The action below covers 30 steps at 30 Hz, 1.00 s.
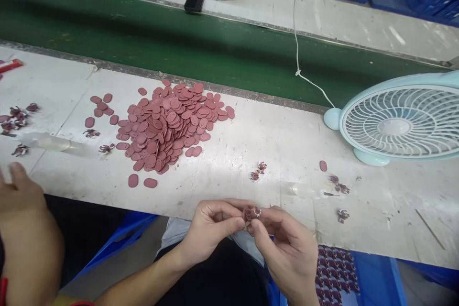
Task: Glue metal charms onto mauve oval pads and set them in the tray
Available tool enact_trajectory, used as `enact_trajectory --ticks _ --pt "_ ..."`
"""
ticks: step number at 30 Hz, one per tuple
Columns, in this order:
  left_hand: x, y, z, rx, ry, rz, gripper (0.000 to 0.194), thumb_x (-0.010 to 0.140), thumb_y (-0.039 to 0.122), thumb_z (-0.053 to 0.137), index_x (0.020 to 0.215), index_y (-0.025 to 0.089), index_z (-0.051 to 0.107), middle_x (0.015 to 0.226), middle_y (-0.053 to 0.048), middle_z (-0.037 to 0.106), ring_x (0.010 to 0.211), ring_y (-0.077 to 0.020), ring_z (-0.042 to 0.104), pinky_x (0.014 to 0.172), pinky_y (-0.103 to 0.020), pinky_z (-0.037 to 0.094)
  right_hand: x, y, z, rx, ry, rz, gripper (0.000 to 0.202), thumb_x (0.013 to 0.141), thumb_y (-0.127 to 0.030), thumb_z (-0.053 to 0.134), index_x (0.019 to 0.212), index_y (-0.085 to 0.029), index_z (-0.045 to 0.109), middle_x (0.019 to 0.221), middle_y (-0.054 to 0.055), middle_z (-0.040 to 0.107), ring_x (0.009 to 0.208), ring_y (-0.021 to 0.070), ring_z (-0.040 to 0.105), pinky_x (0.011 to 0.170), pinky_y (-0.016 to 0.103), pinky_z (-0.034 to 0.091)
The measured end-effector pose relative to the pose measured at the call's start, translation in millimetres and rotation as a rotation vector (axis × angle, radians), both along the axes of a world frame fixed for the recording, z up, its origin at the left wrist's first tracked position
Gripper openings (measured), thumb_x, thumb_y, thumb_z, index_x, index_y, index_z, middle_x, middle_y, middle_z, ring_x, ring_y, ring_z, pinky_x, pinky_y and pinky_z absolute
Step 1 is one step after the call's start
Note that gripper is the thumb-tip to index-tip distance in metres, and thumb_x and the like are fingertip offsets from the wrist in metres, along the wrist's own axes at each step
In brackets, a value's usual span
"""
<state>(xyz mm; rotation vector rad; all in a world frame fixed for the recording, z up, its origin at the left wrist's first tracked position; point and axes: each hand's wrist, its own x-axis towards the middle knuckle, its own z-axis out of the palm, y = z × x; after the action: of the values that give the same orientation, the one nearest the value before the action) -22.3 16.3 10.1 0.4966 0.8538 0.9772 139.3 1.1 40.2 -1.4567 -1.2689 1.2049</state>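
Note:
My left hand (211,227) and my right hand (285,244) meet at the front edge of the table. Between their fingertips is a small dark red figurine (253,213) with pale details, pinched from both sides. Fingers hide part of it, so I cannot tell whether it sits on an oval base. Just beyond my hands lie a few similar small figurines (258,171). To the left is a big heap of flat reddish oval bases (168,126). A clear bottle with a dark thin tip (303,190) lies right of my hands.
A light blue fan (394,126) stands at the right, its white cord (297,33) crossing the green belt (222,48). Below the table edge, a blue tray (376,272) holds rows of figurines. Another person's hand (25,215) is at the left, near a second clear bottle (50,142).

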Motion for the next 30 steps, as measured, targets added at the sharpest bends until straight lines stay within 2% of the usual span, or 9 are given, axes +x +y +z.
enact_trajectory --ticks 16,21,23,25,27,30 --pt "1 -3 2.5 0.046 0.033 0.017 0.012 0.083 0.011 0.077 0.082 0.022 0.083 0.110 -0.007 0.080 0.103 -0.0214 0.075 0.092 -0.031 0.060 -2 -5 -6.2 -0.033 0.078 -0.043 0.013 0.091 -0.017 0.070 0.100 -0.026 0.072 0.087 0.001 0.074 0.073 0.0140 0.073 0.067 0.024 0.062" --pt "6 -8 -2.7 0.045 0.026 0.044 0.008 0.083 0.015 0.078 0.083 0.022 0.081 0.117 -0.007 0.078 0.100 -0.0222 0.076 0.089 -0.034 0.062 -1 -6 -11.4 -0.152 0.193 -0.085 0.011 0.090 -0.024 0.072 0.101 -0.025 0.074 0.090 0.004 0.077 0.073 0.0149 0.074 0.068 0.025 0.063" --pt "1 -9 -7.0 0.096 0.079 0.030 0.008 0.083 0.019 0.079 0.090 0.024 0.079 0.125 -0.008 0.074 0.108 -0.0261 0.073 0.092 -0.040 0.062 4 -8 -18.7 -0.209 0.262 -0.138 0.011 0.089 -0.027 0.075 0.099 -0.025 0.075 0.087 0.004 0.077 0.069 0.0145 0.073 0.067 0.024 0.063" --pt "-16 -5 -14.0 0.237 0.287 0.010 0.016 0.086 0.022 0.076 0.101 0.025 0.078 0.133 -0.010 0.070 0.122 -0.0298 0.067 0.100 -0.047 0.058 12 -10 -28.0 -0.233 0.328 -0.223 0.012 0.086 -0.030 0.078 0.096 -0.024 0.076 0.084 0.004 0.077 0.064 0.0144 0.072 0.062 0.024 0.063" --pt "-47 2 -23.9 0.450 0.683 0.025 0.022 0.089 0.022 0.071 0.111 0.026 0.075 0.139 -0.012 0.065 0.131 -0.0302 0.059 0.111 -0.052 0.048 21 -11 -37.0 -0.237 0.381 -0.314 0.014 0.082 -0.033 0.081 0.092 -0.023 0.078 0.082 0.005 0.077 0.058 0.0148 0.070 0.057 0.025 0.062" --pt "-109 12 -39.5 0.722 1.309 0.121 0.031 0.088 0.021 0.071 0.119 0.024 0.071 0.145 -0.013 0.059 0.138 -0.0317 0.052 0.116 -0.056 0.042 34 -10 -46.4 -0.268 0.413 -0.402 0.021 0.074 -0.038 0.087 0.085 -0.022 0.079 0.078 0.006 0.076 0.052 0.0157 0.067 0.053 0.027 0.061"
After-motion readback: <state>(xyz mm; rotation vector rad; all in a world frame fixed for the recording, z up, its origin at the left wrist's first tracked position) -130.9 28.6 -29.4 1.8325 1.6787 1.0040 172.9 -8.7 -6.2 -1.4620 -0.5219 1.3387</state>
